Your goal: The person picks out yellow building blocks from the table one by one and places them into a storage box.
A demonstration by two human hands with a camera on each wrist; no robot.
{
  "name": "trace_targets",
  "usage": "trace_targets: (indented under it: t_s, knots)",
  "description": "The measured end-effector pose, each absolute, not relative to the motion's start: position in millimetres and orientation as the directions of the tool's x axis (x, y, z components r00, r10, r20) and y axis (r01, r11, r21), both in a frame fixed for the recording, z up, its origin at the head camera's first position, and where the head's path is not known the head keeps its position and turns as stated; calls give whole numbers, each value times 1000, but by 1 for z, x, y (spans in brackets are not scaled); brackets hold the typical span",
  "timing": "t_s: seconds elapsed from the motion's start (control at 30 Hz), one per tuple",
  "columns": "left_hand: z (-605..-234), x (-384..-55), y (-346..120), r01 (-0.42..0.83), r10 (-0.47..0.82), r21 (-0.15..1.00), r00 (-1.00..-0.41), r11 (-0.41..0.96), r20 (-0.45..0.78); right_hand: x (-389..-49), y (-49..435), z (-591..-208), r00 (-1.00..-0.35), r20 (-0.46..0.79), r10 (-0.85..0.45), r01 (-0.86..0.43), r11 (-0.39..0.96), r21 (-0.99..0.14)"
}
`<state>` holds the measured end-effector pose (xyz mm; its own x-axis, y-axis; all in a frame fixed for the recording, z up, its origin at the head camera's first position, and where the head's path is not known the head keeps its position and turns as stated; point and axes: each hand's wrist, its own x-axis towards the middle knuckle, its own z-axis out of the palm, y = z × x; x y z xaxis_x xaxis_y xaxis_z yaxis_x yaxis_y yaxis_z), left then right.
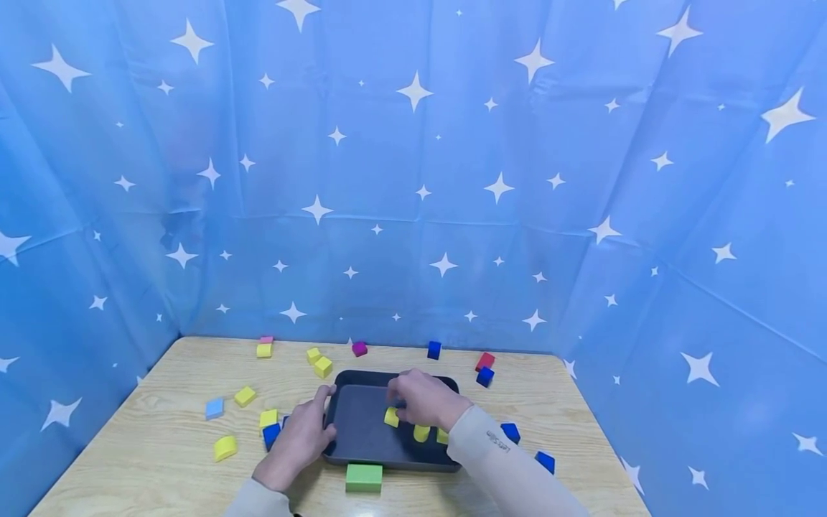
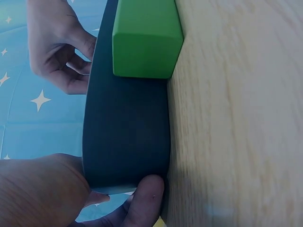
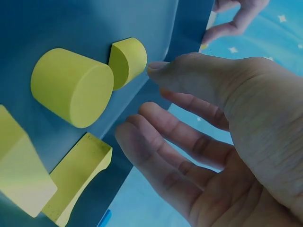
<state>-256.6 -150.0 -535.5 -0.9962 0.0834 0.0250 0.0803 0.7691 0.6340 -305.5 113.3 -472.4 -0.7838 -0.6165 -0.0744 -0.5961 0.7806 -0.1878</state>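
Observation:
A dark rectangular tray (image 1: 362, 449) lies on the table. My left hand (image 1: 300, 436) holds its left wall, with a fingertip low on the outside in the left wrist view. Over the tray's middle is my right hand (image 1: 423, 395), fingers spread and loosely bent, nothing between them. Closest to its thumb tip is a yellow half-round block (image 3: 128, 61) on the tray floor. Also inside the tray are a yellow cylinder (image 3: 71, 87), a yellow arch-shaped block (image 3: 78, 177) and another yellow block (image 3: 23, 165). The right forearm partly hides the tray's right end in the head view.
A green block (image 1: 364, 477) sits against the tray's front wall. Yellow blocks (image 1: 225, 448) and a light blue block (image 1: 215, 408) lie to the left. Blue blocks (image 1: 545, 462) are at the right; a red block (image 1: 484, 361) and a magenta block (image 1: 359, 349) lie behind. Starry curtains surround the table.

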Motion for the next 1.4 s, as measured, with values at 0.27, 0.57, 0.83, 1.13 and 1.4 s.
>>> trace_targets:
  t_s: [0.27, 0.57, 0.83, 1.13, 1.4]
  knots:
    - [-538, -256, -152, 82, 85, 637, -996, 766, 27, -304, 126, -474, -781, -24, -624, -600, 761, -245]
    - [-539, -258, -152, 89, 86, 634, -996, 768, 36, -304, 140, -478, -810, 13, -586, -557, 764, -326]
    - [-539, -257, -151, 85, 86, 635, -996, 768, 28, -299, 152, -481, -836, 38, -547, -512, 753, -413]
    - [-539, -256, -150, 77, 82, 640, -996, 764, 22, -294, 168, -486, -874, 83, -479, -458, 753, -472]
    - [-539, -257, -149, 75, 79, 639, -997, 766, 23, -286, 185, -489, -922, 136, -362, -378, 770, -514]
